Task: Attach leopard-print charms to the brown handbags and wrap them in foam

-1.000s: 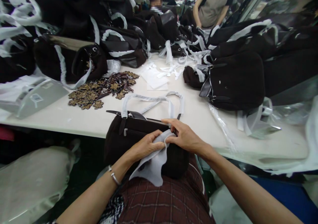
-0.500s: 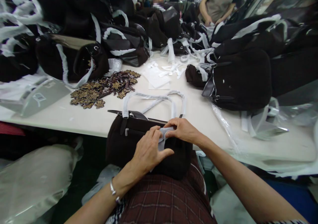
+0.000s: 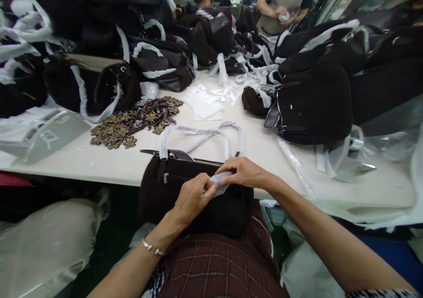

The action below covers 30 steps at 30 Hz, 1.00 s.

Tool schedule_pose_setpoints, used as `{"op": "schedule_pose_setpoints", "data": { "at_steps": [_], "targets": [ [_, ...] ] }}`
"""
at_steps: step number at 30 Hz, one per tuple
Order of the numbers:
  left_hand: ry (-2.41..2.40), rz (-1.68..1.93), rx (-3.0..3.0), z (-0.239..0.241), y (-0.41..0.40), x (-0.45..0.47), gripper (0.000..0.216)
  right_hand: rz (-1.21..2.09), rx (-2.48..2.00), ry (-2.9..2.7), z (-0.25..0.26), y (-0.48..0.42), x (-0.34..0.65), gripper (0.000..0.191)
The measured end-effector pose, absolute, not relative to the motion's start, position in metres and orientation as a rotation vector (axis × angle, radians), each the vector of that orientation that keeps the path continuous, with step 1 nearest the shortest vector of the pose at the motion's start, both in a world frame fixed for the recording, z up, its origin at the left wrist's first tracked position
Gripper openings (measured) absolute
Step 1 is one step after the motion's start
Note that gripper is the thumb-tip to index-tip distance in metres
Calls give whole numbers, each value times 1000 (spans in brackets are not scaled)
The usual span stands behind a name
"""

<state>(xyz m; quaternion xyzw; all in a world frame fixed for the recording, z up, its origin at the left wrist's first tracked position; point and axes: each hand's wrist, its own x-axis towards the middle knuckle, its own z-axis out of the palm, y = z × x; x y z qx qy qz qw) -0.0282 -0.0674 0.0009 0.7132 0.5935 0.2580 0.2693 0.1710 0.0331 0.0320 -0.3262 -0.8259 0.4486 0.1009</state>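
A dark brown handbag (image 3: 194, 210) leans at the table's front edge against my lap. Its two handles (image 3: 198, 130) are wrapped in white and lie toward the table. In front of the bag, a thin, pale, tissue-like wrapping sheet (image 3: 218, 184) is bunched between my hands. My left hand (image 3: 194, 196) pinches its left end between thumb and fingers. With fingers bent, my right hand (image 3: 239, 172) grips the other end near the bag's top edge. Whatever may lie inside the folded sheet is hidden. A small zipper pull (image 3: 165, 177) shows left of my hands.
Flower-shaped charms (image 3: 114, 130) lie piled on the white table (image 3: 145, 157). Paper sheets (image 3: 205, 106) and scraps lie beyond. Several dark bags crowd the back and sides, one large bag (image 3: 313, 104) at right. Across the table a person (image 3: 280, 7) holds something white.
My left hand has closed its thumb onto the pale sheet, which is now folded narrower. The right hand keeps its grip. The person across has lifted a white item.
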Motion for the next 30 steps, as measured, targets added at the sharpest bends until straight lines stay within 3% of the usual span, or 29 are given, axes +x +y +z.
{"op": "schedule_pose_setpoints", "data": {
  "at_steps": [5, 8, 13, 19, 25, 30],
  "targets": [
    [1544, 812, 1493, 6, -62, -24, 33, 1305, -994, -2376, 29, 30, 170, 21],
    [1452, 802, 1477, 9, -61, -24, 20, 1346, -1013, -2329, 28, 28, 169, 19],
    [1425, 844, 1326, 2, -67, -21, 17, 1391, -1172, -2123, 38, 27, 177, 22],
    [1357, 843, 1157, -4, -71, -19, 26, 954, -1490, -1690, 67, 11, 260, 28],
    [1367, 792, 1134, -5, -66, -19, 40, 121, -1736, -991, 66, -6, 417, 46],
    [1372, 719, 1141, -5, -63, -19, 52, 138, -1898, -863, 44, -1, 494, 30]
  ]
}}
